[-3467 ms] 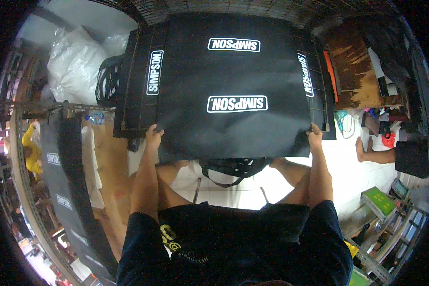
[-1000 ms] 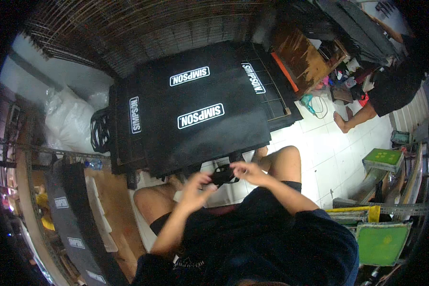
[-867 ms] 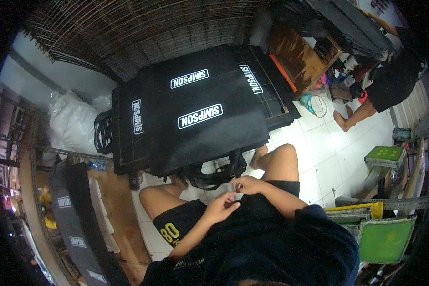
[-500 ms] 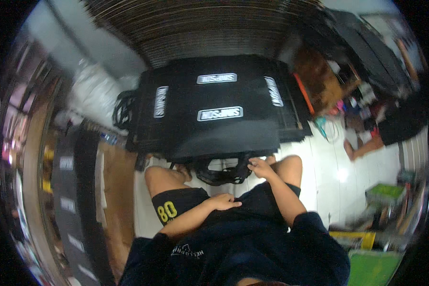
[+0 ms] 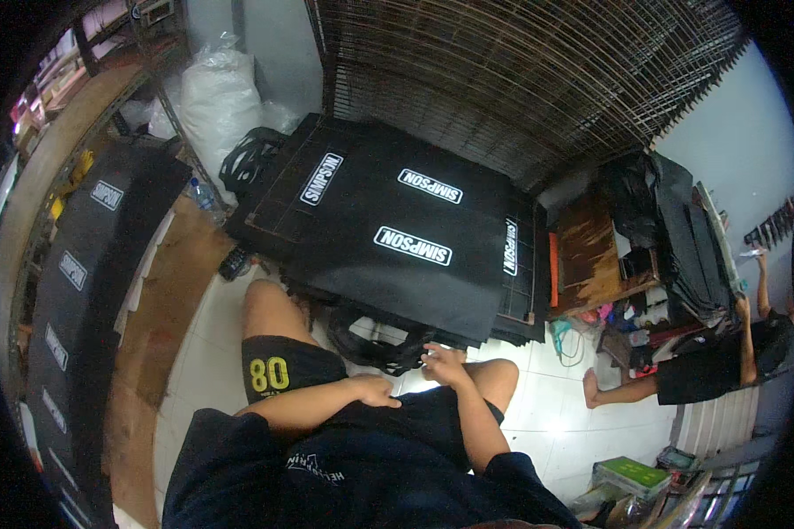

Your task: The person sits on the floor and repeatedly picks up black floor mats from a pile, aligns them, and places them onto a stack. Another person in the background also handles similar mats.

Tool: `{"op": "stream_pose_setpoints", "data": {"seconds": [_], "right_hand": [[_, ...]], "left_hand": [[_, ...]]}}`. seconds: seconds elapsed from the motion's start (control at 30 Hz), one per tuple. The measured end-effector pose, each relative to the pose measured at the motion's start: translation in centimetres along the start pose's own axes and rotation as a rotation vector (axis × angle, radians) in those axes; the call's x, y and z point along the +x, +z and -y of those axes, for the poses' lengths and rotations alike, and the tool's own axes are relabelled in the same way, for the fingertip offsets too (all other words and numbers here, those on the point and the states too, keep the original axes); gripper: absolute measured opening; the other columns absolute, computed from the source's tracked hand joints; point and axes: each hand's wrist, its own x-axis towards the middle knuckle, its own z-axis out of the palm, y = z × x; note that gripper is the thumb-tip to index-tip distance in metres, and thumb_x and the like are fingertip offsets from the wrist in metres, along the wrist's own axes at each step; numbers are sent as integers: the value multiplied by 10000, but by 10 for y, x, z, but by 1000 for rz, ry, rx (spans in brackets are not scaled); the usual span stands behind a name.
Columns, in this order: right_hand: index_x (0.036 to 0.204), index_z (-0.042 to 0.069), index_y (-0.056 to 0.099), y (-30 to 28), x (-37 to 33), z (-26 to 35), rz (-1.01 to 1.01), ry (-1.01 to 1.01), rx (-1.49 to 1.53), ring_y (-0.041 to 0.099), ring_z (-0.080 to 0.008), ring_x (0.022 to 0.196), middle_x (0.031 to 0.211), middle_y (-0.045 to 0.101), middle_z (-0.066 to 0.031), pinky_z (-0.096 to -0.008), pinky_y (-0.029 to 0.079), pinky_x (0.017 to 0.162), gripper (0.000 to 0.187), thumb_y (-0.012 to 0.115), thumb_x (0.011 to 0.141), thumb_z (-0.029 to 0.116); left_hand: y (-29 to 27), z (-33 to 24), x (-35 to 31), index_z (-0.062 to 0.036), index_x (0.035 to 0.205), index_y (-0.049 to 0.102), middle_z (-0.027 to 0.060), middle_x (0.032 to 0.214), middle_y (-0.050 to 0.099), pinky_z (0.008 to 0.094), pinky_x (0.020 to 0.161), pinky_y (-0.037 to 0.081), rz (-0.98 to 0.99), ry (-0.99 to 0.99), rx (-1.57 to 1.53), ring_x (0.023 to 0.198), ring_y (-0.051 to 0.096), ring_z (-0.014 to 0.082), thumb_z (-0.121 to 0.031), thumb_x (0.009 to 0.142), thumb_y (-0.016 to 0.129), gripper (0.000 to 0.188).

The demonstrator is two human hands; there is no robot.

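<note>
A stack of black fabric sheets (image 5: pixel 362 242) with white printed label patches lies in front of me on dark wire racks (image 5: pixel 278 207). Looped black straps (image 5: pixel 375 353) hang from its near edge, between my knees. My right hand (image 5: pixel 448 366) is beside the right end of these straps, its fingers partly apart; whether the fingertips touch a strap is hard to tell. Across my lap rests my left hand (image 5: pixel 375 391), holding nothing visible, its fingers extended over my dark shorts.
On the left, a long black fabric pile (image 5: pixel 79 264) lies on a brown board (image 5: pixel 163 335). Wire racks (image 5: pixel 520 79) rise behind the stack. At right are a wooden table (image 5: pixel 587 251), another person (image 5: pixel 706 361) and a green box (image 5: pixel 631 476). White plastic bags (image 5: pixel 220 101) stand back left.
The view has swung to the right, so the other person and the black piles there show more. Both hands remain near the same places, left on the lap, right beside the straps.
</note>
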Motion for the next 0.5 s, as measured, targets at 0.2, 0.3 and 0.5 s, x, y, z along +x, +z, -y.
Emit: {"op": "stream_pose_setpoints", "data": {"seconds": [0.2,0.3,0.5], "right_hand": [[1184,60,553,-3,-6,3,-7,-78,-8,606,-149,713,723,635,-57,-312,460,674,388,609,842,236],[1185,49,549,-11,-16,23,-32,56,329,605,-165,752,818,640,-100,-325,480,732,358,599,853,174],[1222,28,510,-121,-37,35,-244,-324,318,533,-213,1071,1235,500,-148,-331,438,937,420,627,840,160]], "left_hand": [[2,3,3,-52,893,599,140,898,648,432,734,463,-33,7,-11,871,622,304,-568,796,539,529],[-13,-1,-11,-66,916,563,133,845,652,437,701,467,-273,108,-50,825,634,318,-530,791,575,481],[-144,-28,-106,-75,906,597,36,688,581,280,551,440,-794,246,-320,614,557,131,-257,754,709,262]]}}
